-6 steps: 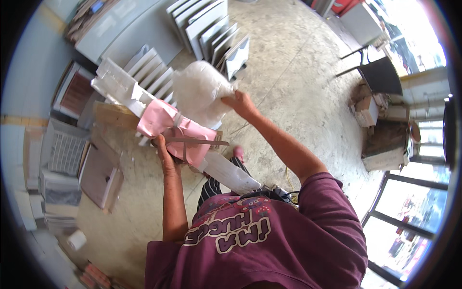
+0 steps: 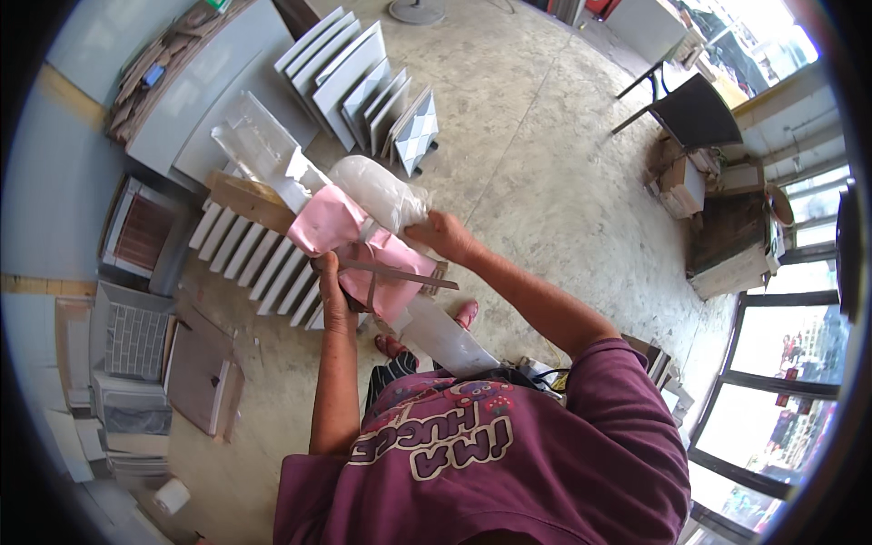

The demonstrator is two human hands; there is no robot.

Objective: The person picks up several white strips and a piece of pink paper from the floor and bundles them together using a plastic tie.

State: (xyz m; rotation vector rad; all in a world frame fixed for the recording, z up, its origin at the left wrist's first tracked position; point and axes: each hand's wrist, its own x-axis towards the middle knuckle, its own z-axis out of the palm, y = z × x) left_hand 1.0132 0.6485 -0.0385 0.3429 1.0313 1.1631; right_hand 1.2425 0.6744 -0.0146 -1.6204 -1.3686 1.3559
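Note:
My left hand (image 2: 334, 295) grips a pink-wrapped bundle (image 2: 318, 222) at its near edge, thumb on top and the other fingers hidden beneath. A grey band crosses the pink wrapping, and a thin brown strip (image 2: 409, 272) sticks out to the right. Long white pieces (image 2: 259, 141) stretch from the bundle's far left end, and another white length (image 2: 445, 341) reaches back toward my waist. My right hand (image 2: 445, 238) is closed round the gathered end of a puffy, cloudy plastic bag (image 2: 372, 189), which lies against the bundle's far side. What the bag holds cannot be made out.
Below the bundle stands a row of upright white panels (image 2: 241, 259), with a wooden piece (image 2: 250, 202) above it. More tile-like panels (image 2: 354, 86) stand farther off. Sample boards (image 2: 136, 341) lean at the left. A black chair (image 2: 695, 118) and cartons (image 2: 681, 186) are at the right.
The bag has come down closer to the pink bundle and looks narrower, with my right hand still on its end. My view has shifted, showing more of the panel row and both feet.

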